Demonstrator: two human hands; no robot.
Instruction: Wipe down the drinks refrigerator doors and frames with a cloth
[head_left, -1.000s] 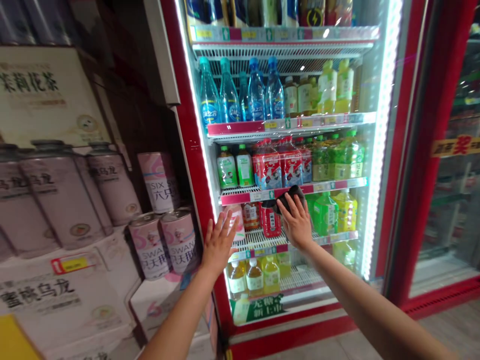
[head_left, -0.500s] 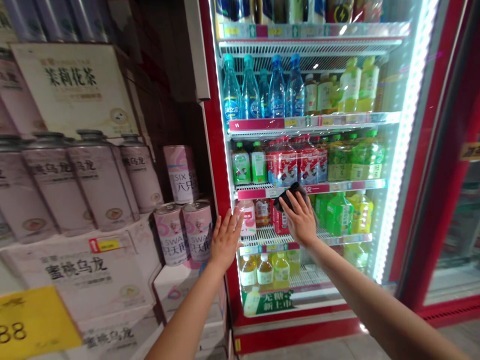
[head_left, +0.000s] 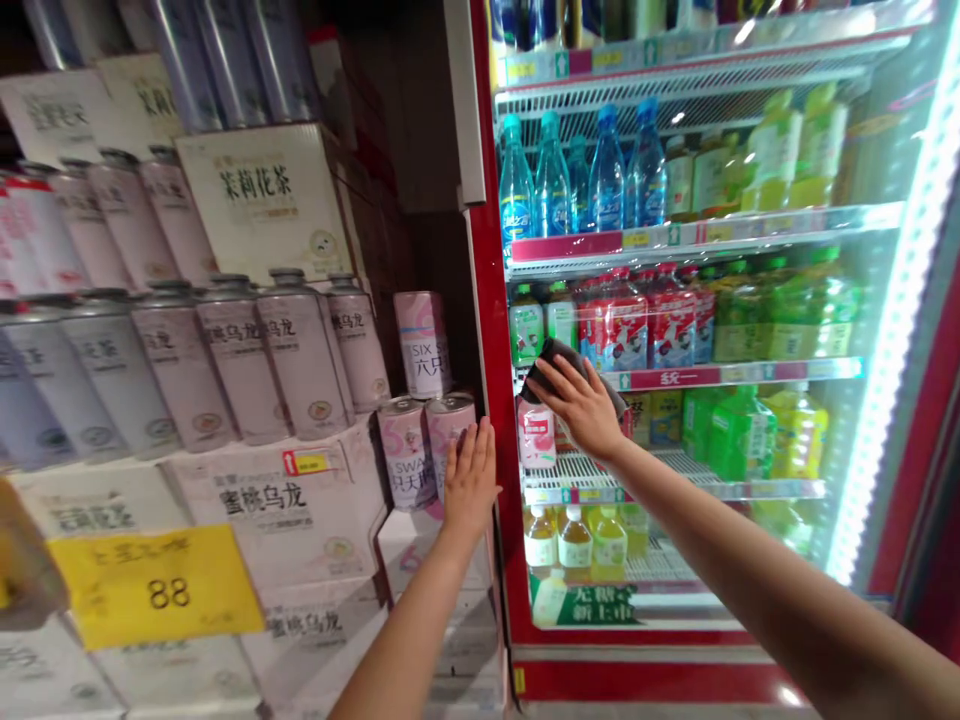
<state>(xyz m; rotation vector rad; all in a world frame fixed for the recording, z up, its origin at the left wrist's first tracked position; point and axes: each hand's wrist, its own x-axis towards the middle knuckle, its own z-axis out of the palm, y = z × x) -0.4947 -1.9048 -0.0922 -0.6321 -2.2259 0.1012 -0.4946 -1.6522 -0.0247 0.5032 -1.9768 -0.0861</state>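
Observation:
A dark cloth (head_left: pixel 556 362) lies flat under my right hand (head_left: pixel 583 402), which presses it on the glass door of a lit drinks cooler (head_left: pixel 491 300). The fingers of that hand are spread over the cloth, near the door's left side. My left hand (head_left: pixel 471 480) has its fingers extended and rests by the cooler's red left frame, in front of the pink cans (head_left: pixel 406 455). It holds nothing. Behind the glass stand blue bottles (head_left: pixel 607 175), red packs (head_left: pixel 626 320) and green bottles (head_left: pixel 739 432) on shelves.
Stacked white cartons (head_left: pixel 277 510) with pale pink bottle-shaped cans (head_left: pixel 296 370) fill the left side. A yellow price sign (head_left: pixel 157 588) showing 88 hangs on the cartons. A single can (head_left: pixel 422 345) stands on top of the pink cans beside the cooler frame.
My right hand and the cloth have slid left across the glass toward the frame. The view has turned left, showing more cans and cartons. My left hand stays near the frame.

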